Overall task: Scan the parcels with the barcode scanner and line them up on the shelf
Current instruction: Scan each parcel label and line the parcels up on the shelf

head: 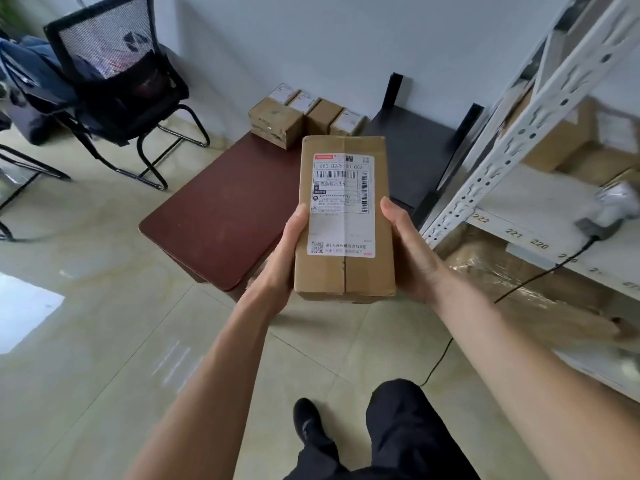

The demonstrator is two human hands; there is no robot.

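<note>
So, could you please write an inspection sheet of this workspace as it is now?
Surface: dark red-brown wooden table, near part bare.
Job's things: brown cardboard parcel with white shipping label held label up; grey barcode scanner lying on white metal shelf; small cardboard boxes at table's far edge.
Clutter: clothes on black mesh chair.
Grippers: left hand and right hand grip the parcel's sides, fingers underneath, hidden.
Cables: black scanner cable hangs from shelf to floor.
Surroundings: pale tiled floor, black stand, more parcels on shelf.
</note>
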